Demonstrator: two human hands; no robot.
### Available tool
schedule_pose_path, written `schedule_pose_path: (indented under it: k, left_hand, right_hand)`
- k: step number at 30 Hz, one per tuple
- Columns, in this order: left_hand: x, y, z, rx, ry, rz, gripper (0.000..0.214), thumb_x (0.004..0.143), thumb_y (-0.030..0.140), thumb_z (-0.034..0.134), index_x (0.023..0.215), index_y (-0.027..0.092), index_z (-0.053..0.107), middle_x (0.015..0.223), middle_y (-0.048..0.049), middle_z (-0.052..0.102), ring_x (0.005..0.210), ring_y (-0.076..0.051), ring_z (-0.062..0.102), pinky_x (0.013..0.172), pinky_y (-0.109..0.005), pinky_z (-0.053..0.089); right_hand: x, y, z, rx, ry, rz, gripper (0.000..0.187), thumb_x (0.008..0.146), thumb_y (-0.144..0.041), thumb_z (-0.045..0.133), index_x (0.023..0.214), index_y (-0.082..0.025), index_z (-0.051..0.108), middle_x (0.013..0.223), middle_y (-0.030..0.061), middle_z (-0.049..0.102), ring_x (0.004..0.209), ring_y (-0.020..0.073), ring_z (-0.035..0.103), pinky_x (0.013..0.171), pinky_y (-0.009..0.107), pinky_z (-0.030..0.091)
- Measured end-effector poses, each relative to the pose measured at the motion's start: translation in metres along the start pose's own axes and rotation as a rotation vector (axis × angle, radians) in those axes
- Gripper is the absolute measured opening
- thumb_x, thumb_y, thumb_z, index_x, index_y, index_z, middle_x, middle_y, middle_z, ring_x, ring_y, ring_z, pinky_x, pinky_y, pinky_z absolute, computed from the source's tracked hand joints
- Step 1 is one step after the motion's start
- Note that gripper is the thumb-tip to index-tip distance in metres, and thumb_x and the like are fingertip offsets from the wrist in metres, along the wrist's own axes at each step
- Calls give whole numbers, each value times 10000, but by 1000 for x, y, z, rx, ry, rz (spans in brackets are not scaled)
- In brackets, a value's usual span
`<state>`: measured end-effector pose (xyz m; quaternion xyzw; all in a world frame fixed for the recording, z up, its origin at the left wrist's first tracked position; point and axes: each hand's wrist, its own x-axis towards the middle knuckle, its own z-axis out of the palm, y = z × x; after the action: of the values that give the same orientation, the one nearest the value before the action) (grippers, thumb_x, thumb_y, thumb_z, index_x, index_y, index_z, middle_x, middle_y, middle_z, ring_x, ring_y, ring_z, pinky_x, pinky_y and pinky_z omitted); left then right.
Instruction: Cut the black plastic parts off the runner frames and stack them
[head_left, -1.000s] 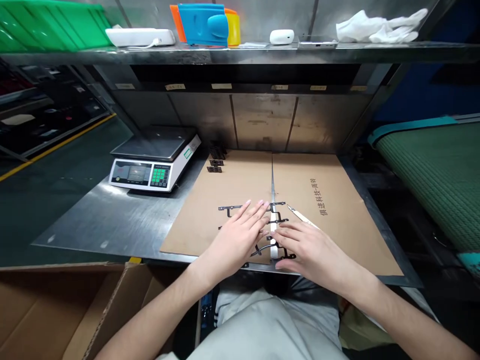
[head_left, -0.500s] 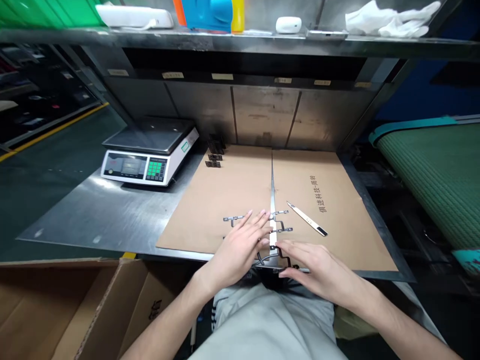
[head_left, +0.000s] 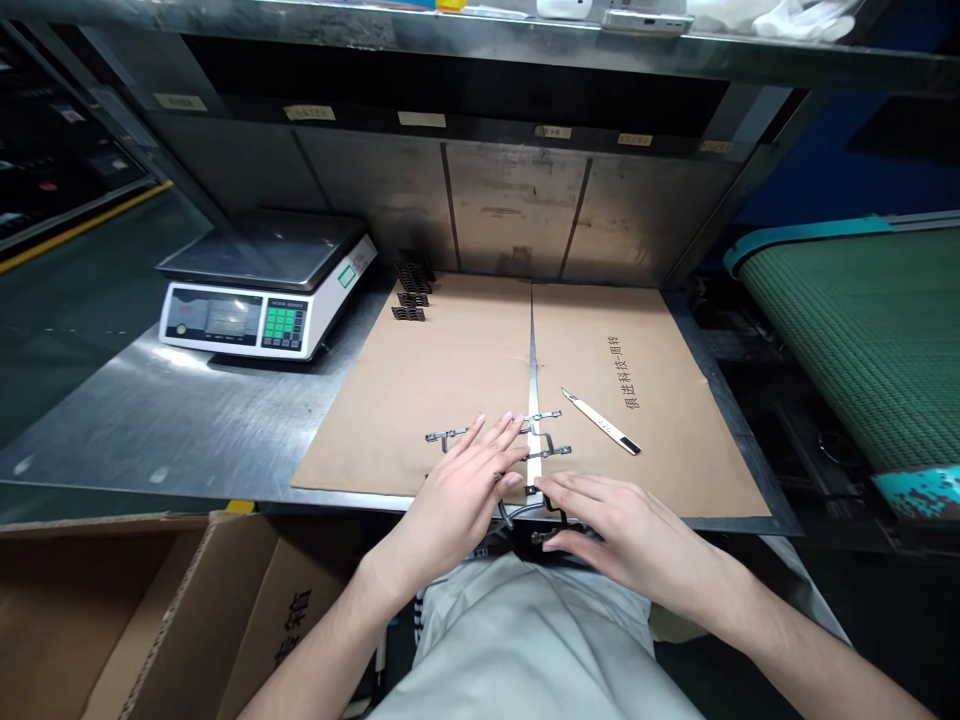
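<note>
Lying low across the slit between two cardboard sheets: thin black plastic frame [head_left: 556, 451], near the front edge of the worktop [head_left: 225, 430]. Its middle is hidden; one piece or several, cannot tell. Left hand [head_left: 472, 480] palm down over the frame's middle, fingers straight and close together, not curled round it; bar ends project past the fingertips on both sides. Right hand [head_left: 604, 508] at the frame's near right corner, thumb parted from fingers, a black arm of the frame between them; whether gripped, cannot tell. Craft knife [head_left: 602, 423] on the right cardboard sheet [head_left: 690, 430], just beyond the right hand, blade tip pointing away and leftward. Small black parts [head_left: 409, 300] grouped at the back corner of the left cardboard sheet [head_left: 457, 350]. Scale [head_left: 262, 280] left of these, on bare metal. Open cardboard box [head_left: 247, 600] below, front left.
</note>
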<state>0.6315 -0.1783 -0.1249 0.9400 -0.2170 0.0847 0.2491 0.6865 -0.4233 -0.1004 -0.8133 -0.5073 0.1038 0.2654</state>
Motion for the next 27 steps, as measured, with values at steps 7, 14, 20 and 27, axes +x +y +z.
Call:
schedule_pose_path:
  k: [7, 14, 20, 27]
  left_hand:
    - [9, 10, 8, 252, -53, 24, 389, 1091, 200, 386, 1434, 103, 543, 1629, -168, 436, 1565, -258, 313, 1298, -531, 288]
    - [11, 9, 25, 325, -90, 17, 406, 1074, 175, 396, 1427, 65, 564, 1625, -179, 434, 1545, -276, 358, 1288, -509, 316]
    - [14, 11, 28, 333, -147, 33, 421, 1044, 137, 430, 1435, 36, 550, 1622, -212, 423, 1549, -307, 342, 1295, -530, 294]
    - [6, -2, 6, 118, -98, -80, 416, 1108, 244, 363, 1508, 200, 466, 1651, -98, 423, 1560, -212, 330, 1287, -526, 323]
  right_hand:
    - [6, -2, 4, -252, -91, 21, 536, 908, -131, 749, 1397, -89, 535, 1228, 156, 707, 1094, 320, 697, 866, 468, 654]
    - [1, 4, 16, -307, -112, 53, 551, 888, -154, 779, 1386, -104, 547, 1237, 159, 708, 1107, 321, 705, 803, 430, 665]
    - [0, 8, 17, -252, -119, 69, 529, 848, -137, 812, 1331, -100, 597, 1213, 153, 714, 1090, 328, 701, 825, 449, 658]
    - [-9, 10, -6, 48, 83, 140, 522, 917, -237, 758, 1404, -231, 570, 1300, 96, 684, 1190, 257, 659, 1010, 425, 591]
